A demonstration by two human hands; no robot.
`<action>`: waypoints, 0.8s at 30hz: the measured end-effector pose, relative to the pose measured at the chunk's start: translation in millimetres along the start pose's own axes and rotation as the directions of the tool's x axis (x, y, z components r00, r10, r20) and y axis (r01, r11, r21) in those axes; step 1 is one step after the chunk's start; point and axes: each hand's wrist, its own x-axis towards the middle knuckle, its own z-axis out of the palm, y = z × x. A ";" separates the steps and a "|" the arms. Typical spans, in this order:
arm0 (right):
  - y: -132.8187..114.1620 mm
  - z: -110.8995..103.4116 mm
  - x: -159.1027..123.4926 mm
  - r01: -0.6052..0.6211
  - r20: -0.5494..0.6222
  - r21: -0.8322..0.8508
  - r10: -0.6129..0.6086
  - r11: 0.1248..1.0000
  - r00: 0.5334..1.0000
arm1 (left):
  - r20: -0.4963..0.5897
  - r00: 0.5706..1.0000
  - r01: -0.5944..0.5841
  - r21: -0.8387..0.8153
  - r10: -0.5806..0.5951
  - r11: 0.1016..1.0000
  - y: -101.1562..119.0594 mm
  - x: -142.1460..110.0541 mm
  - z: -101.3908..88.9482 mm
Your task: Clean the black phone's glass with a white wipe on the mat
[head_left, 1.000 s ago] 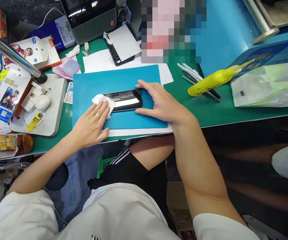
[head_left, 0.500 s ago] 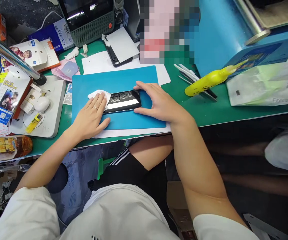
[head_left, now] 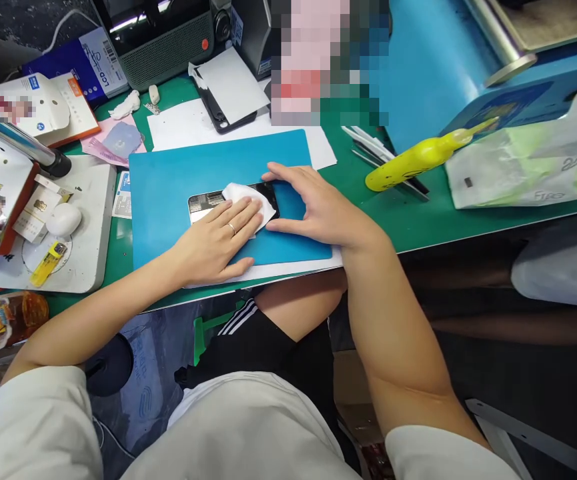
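A black smartphone lies glossy face up on a blue mat, with light reflected across its left part. Under the flattened fingers of my left hand is a white wiping cloth, pressed onto the right half of the phone. The hand covers part of both the cloth and the screen. My right hand curves around the phone's right end, thumb at the near edge and fingers at the far edge, bracing it.
A yellow squeeze bottle lies over several thin tools to the right. Beyond the mat, a black phone case sits partly under a white card. A white stand with small items is on the left, near a drink bottle.
My left hand has slid the cloth rightward along the phone, uncovering its left end and covering the right part. My right hand stays at the right end. The view has shifted slightly.
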 end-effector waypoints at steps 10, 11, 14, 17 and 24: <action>-3.8 -0.8 2.1 -0.021 0.007 -0.004 0.022 1.000 1.000 | -0.097 0.968 0.236 0.048 -0.230 0.971 3.0 -6.8 -4.8; -3.8 -0.9 2.0 -0.023 0.008 -0.002 0.023 1.000 1.000 | -0.097 0.960 0.269 0.057 -0.263 0.961 2.5 -6.5 -6.4; -2.9 -1.2 1.7 -0.030 0.011 0.003 0.030 1.000 0.999 | -0.092 0.929 0.366 0.075 -0.359 0.928 -0.9 -6.1 -11.4; -1.6 -1.4 1.6 -0.027 0.004 0.009 0.027 1.000 1.000 | -0.118 0.906 0.417 0.085 -0.407 0.905 -6.9 -6.7 -13.7; -1.7 -2.0 1.9 -0.041 -0.008 0.030 0.042 0.999 0.999 | -0.224 0.905 0.395 0.129 -0.362 0.909 -30.9 -12.5 -15.7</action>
